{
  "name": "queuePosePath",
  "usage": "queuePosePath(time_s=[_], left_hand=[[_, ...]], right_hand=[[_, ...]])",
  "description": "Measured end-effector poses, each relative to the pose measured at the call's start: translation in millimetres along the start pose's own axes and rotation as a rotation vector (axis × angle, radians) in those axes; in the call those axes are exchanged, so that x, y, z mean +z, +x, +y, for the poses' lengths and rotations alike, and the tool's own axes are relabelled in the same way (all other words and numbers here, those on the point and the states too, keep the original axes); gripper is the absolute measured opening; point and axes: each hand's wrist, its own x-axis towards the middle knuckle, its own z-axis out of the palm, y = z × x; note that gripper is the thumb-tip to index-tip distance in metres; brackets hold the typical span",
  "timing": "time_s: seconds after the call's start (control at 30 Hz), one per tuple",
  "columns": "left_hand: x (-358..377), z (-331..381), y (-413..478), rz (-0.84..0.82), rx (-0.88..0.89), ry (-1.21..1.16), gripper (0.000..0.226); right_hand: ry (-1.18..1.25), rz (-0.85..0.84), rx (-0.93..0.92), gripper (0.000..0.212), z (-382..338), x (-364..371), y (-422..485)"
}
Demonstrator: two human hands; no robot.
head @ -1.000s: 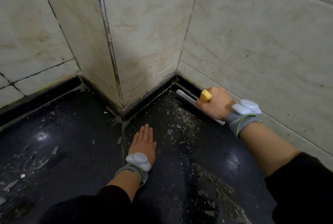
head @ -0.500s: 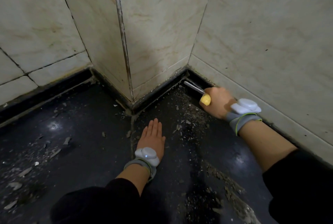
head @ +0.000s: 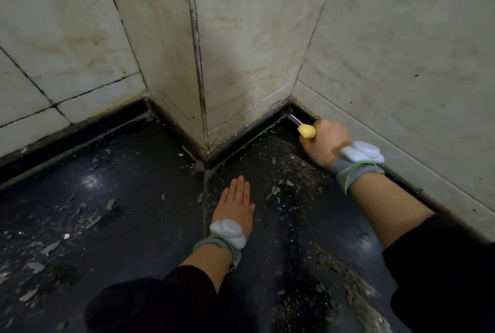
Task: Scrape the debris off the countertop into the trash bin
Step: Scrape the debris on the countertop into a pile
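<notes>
the dark surface point(head: 150, 225) under the tiled walls is littered with debris point(head: 278, 190), flakes and grit around your left hand point(head: 235, 206), which stays flat, fingers straight and together. farther back, your right hand point(head: 325, 142) is clamped on the yellow-handled scraper point(head: 307, 131). in the last second its blade has slid along the wall seam into the far corner. you're likely still loosening, not gathering, and no trash bin shows.

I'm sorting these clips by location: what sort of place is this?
Probably a kitchen or bathroom corner being cleaned: a dark polished stone countertop strewn with pale scraped flakes meets cream marbled wall tiles, and the right hand holds a yellow-handled scraper at the grimy seam.
</notes>
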Motion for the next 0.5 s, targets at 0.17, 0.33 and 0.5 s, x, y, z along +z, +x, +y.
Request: queuePosePath(time_s=[0.17,0.33,0.5], left_hand=[[0,1,1,-0.005,-0.004,-0.005,0.057],[-1,1,1,-0.015,0.004,-0.019,0.057],[0,1,1,-0.006,0.0,-0.019,0.057]], right_hand=[[-0.034,-0.092,-0.108,0.025,0,3,-5],[0.011,-0.137,-0.207,0.011,25,-14,-18],[0.042,-0.005,-0.094,0.023,26,-10,-14]])
